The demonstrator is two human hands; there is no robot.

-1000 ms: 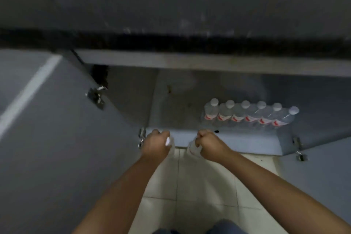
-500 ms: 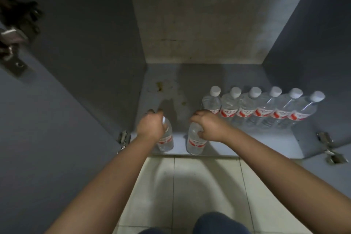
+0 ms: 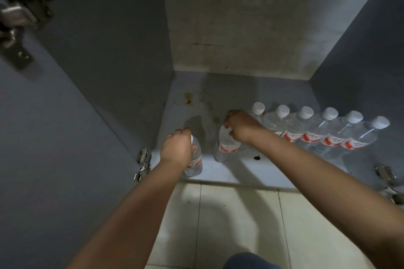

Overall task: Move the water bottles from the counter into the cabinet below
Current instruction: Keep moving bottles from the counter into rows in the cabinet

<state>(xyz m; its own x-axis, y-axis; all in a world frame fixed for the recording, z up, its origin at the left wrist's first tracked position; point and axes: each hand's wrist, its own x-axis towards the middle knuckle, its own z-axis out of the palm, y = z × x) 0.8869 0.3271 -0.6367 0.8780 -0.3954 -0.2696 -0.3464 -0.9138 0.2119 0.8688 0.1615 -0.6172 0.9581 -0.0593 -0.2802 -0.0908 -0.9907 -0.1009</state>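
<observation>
Grey cabinet (image 3: 229, 94), doors open, floor stained. Six clear plastic water bottles with white caps and red labels (image 3: 314, 135), rowed upright at right front. Left hand (image 3: 177, 148): fingers curled round the top of a seventh clear bottle (image 3: 194, 161), standing at the front lip. Right hand (image 3: 242, 128): fingers curled over the neck of an eighth bottle (image 3: 227, 144), just left of the row. Risk: bottle at lip tipping onto tiled floor (image 3: 218, 225) if released there; row toppling if nudged sideways.

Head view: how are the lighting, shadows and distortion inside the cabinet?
Head view: dim and bluish, with wide-angle bowing of the cabinet walls; arm shadows fall across the cabinet floor and the tiles; the row of bottles is lit well enough to show red labels.
</observation>
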